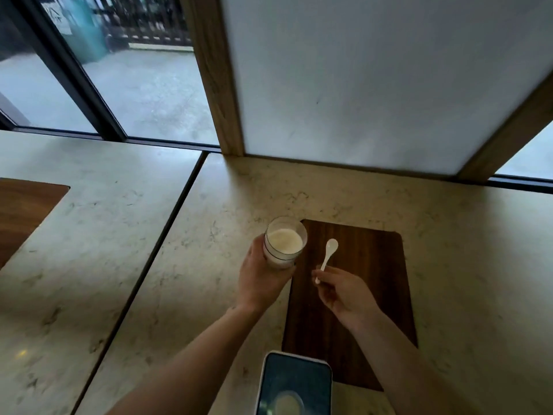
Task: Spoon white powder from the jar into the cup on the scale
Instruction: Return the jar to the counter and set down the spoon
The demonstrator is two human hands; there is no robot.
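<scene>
1. The left hand is wrapped round the open jar, held over the desk edge of the wooden board; tilt it and powder spills.
2. The right hand pinches the empty white spoon by its handle tip; a loose pinch could drop it.
3. No cup or scale shows clearly, so the carry risks scattering.

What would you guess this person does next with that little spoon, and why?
Probably dip the spoon into the jar: the left hand holds the open jar of white powder, and the right hand holds the spoon beside it, its bowl apparently empty.
</scene>
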